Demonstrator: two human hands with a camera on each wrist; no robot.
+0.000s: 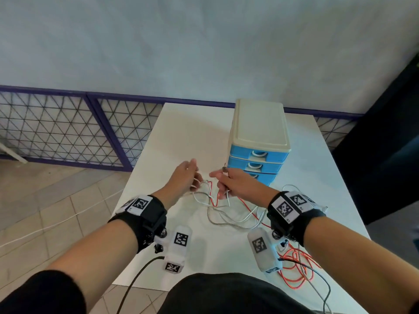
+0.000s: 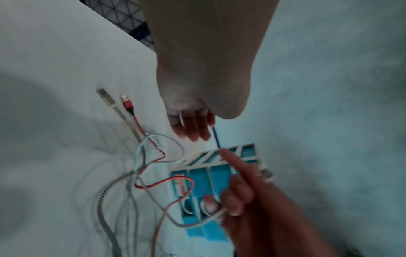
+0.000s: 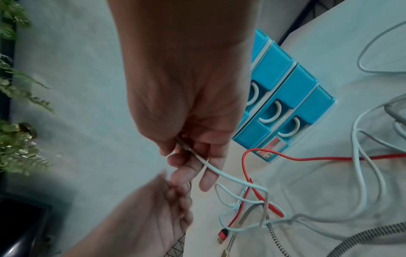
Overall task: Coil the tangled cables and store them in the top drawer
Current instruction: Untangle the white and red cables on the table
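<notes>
While the tangled cables [image 1: 229,214] are lying in a loose pile on the white desk [image 1: 181,137], the right hand [image 1: 235,184] is pinching a white cable [image 3: 222,173] near its end. The left hand [image 1: 186,175] is curling its fingers round a thin white loop [image 1: 196,181]. The blue drawer box [image 1: 258,141] is standing just behind the hands, with all drawers shut.

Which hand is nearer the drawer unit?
Right. The right hand holds a white cable just in front of the drawer unit; the left hand sits farther to its left over the table.
</notes>
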